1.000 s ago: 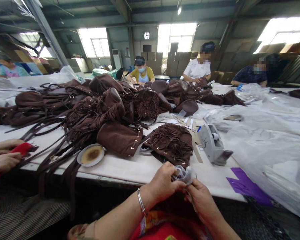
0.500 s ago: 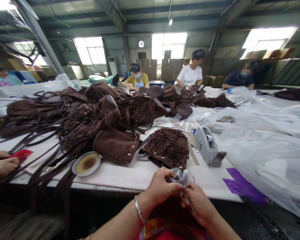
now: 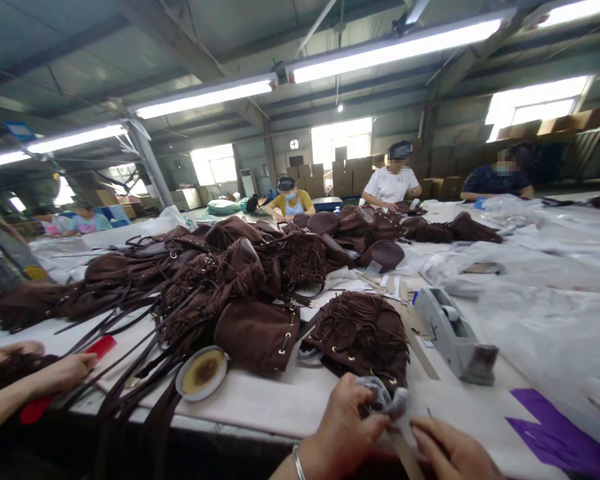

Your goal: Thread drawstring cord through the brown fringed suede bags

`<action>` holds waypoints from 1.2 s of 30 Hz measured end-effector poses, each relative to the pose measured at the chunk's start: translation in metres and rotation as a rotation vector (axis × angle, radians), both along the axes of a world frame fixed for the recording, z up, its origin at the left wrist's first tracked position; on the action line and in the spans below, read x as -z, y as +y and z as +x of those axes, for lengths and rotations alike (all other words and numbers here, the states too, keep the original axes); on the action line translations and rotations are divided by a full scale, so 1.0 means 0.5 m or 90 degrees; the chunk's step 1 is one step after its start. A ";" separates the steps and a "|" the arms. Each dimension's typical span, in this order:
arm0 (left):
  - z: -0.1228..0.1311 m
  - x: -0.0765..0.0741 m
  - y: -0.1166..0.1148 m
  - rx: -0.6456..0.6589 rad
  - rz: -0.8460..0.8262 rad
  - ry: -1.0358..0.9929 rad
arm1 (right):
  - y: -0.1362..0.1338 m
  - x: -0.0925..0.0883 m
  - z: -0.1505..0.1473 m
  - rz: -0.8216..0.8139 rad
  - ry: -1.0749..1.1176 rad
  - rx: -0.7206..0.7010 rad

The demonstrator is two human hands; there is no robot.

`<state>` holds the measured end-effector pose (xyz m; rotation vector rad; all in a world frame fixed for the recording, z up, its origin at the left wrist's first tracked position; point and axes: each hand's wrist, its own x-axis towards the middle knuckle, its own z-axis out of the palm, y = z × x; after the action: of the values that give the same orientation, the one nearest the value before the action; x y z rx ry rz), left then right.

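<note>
The rag (image 3: 387, 399) in your left hand (image 3: 343, 433) is grey cloth, matt, crumpled. Bag (image 3: 363, 330) ahead: brown suede, napped, with shiny metal eyelets (image 3: 336, 349). Dispenser (image 3: 453, 333): grey plastic, dull. Table (image 3: 280, 400): white, smooth. Sheeting (image 3: 545, 313): clear plastic, glossy. Your bangle (image 3: 298, 461): bright metal.

The left hand (image 3: 343, 430) pinches a grey cloth (image 3: 390, 400); the right hand (image 3: 450, 453) is just beside it; a brown bag (image 3: 363, 333) lies just past both.

White worktable (image 3: 260, 400), heaped brown fringed bags (image 3: 240, 280), round dish (image 3: 202, 372), tape dispenser (image 3: 455, 333), clear plastic sheeting (image 3: 545, 287)
</note>
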<state>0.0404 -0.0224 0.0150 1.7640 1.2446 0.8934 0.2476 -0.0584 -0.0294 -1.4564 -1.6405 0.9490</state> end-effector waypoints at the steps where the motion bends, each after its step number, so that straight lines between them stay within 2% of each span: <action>1: 0.002 -0.001 -0.001 0.008 0.011 -0.001 | 0.003 -0.025 0.008 0.071 -0.044 0.047; 2: 0.004 -0.002 -0.001 0.016 0.022 -0.004 | 0.009 -0.052 0.010 0.136 -0.076 0.048; 5: 0.011 0.001 0.000 0.035 0.047 -0.008 | 0.045 -0.122 -0.006 0.259 -0.129 -0.070; 7: 0.012 0.005 0.000 0.044 0.055 -0.002 | 0.070 -0.149 -0.027 0.290 -0.187 -0.137; 9: 0.011 0.009 0.000 0.052 0.052 0.009 | 0.086 -0.160 -0.047 0.303 -0.252 -0.176; 13: 0.008 0.014 -0.001 0.069 0.049 0.040 | 0.098 -0.165 -0.067 0.345 -0.297 -0.228; 18: 0.004 0.011 0.000 0.074 0.050 0.037 | 0.102 -0.167 -0.059 0.343 -0.217 -0.182; 20: 0.003 0.006 0.002 0.088 0.056 0.034 | 0.102 -0.163 -0.053 0.333 -0.218 -0.204; 26: 0.005 0.003 0.005 0.122 0.080 0.027 | 0.098 -0.149 -0.054 0.367 -0.376 -0.271; 30: 0.006 0.008 0.004 0.118 0.072 0.043 | 0.108 -0.159 -0.064 0.369 -0.281 -0.223; 33: 0.002 0.007 0.010 0.085 0.036 0.043 | 0.114 -0.161 -0.057 0.368 -0.186 -0.197; 36: -0.008 -0.001 0.021 0.075 -0.044 0.012 | 0.104 -0.137 -0.025 0.428 -0.169 -0.138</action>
<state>0.0367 -0.0119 0.0153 1.7747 1.1571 0.7587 0.2350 -0.0065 0.0388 -0.9754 -2.0750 0.2506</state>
